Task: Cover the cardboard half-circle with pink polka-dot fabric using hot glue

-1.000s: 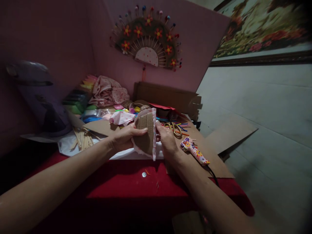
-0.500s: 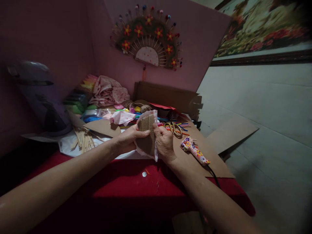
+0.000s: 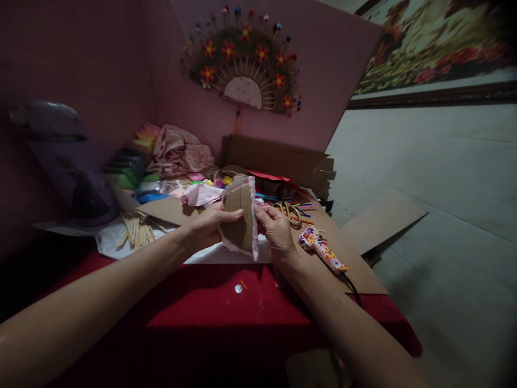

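Note:
A small half-round piece of cardboard (image 3: 237,229), with pink-and-white fabric (image 3: 254,237) along its edges, is held up over the table's front. My left hand (image 3: 212,223) grips it from the left, thumb across the brown face and fingers behind. On the right, my right hand (image 3: 278,229) is closed, thumb and forefinger pinching the fabric edge on the straight side. Just beyond that hand lie gold-handled scissors (image 3: 291,214). A flower-patterned glue gun (image 3: 321,249) rests on a cardboard sheet farther right.
Wooden sticks (image 3: 136,233) lie on white paper at left, near a purple container (image 3: 76,167). Crumpled pink fabric (image 3: 180,151) and coloured pipe cleaners (image 3: 305,207) are behind. A decorated fan (image 3: 242,64) hangs above. The red tablecloth (image 3: 194,302) holds a small silvery disc (image 3: 238,289).
The cardboard piece has shifted slightly left and up. My right hand has changed from a fuller grip, thumb on the cardboard, to a fingertip pinch at its fabric edge.

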A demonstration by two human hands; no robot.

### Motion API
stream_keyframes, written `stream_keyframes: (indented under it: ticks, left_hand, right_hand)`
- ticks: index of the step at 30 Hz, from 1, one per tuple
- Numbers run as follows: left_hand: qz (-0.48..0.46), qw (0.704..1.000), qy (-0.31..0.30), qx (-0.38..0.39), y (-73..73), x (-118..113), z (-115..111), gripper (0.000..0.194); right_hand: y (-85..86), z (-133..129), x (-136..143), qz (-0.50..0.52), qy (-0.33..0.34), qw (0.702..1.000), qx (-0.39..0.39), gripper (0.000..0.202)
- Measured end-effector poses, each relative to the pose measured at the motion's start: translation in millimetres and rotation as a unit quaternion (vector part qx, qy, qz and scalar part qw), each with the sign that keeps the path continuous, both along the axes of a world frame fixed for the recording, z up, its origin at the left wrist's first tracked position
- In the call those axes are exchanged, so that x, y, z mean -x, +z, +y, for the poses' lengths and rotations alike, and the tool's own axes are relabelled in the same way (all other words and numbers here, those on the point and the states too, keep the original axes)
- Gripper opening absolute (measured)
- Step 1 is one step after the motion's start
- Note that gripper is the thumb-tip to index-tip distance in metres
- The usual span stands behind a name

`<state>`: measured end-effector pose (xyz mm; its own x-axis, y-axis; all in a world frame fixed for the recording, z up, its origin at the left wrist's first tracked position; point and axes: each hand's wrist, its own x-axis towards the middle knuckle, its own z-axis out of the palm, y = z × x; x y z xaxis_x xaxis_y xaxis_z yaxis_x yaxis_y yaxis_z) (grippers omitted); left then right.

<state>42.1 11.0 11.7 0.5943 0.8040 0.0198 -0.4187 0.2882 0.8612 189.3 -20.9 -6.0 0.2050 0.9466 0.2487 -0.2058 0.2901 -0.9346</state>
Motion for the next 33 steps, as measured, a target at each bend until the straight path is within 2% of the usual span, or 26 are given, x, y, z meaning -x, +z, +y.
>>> stream_keyframes:
  ticks: [9, 14, 18, 22, 33]
  left_hand:
    - [0.006, 1.0, -0.003, -0.015, -3.2, 0.5, 1.8, 0.024]
    - [0.022, 0.999, -0.042, -0.015, -1.8, -0.9, -1.6, 0.022]
    - [0.03, 0.998, -0.059, -0.021, -3.2, -1.2, -2.6, 0.021]
    - [0.027, 0.997, -0.066, -0.018, -3.1, -1.4, -2.8, 0.023]
    - [0.032, 0.999, -0.029, -0.019, -3.2, -6.0, -8.2, 0.03]
  right_hand:
    - [-0.3, -0.7, -0.6, -0.097, -0.044, 0.993, -0.054, 0.041]
    - [1.1, 2.5, -1.8, -0.023, -0.061, 0.997, -0.033, 0.044]
    - [4.2, 2.3, -2.6, 0.008, -0.011, 1.0, -0.005, 0.045]
    - [4.0, 1.5, -3.1, -0.004, -0.002, 1.0, -0.031, 0.048]
    - [-6.4, 6.7, -6.0, -0.144, -0.117, 0.979, -0.086, 0.046]
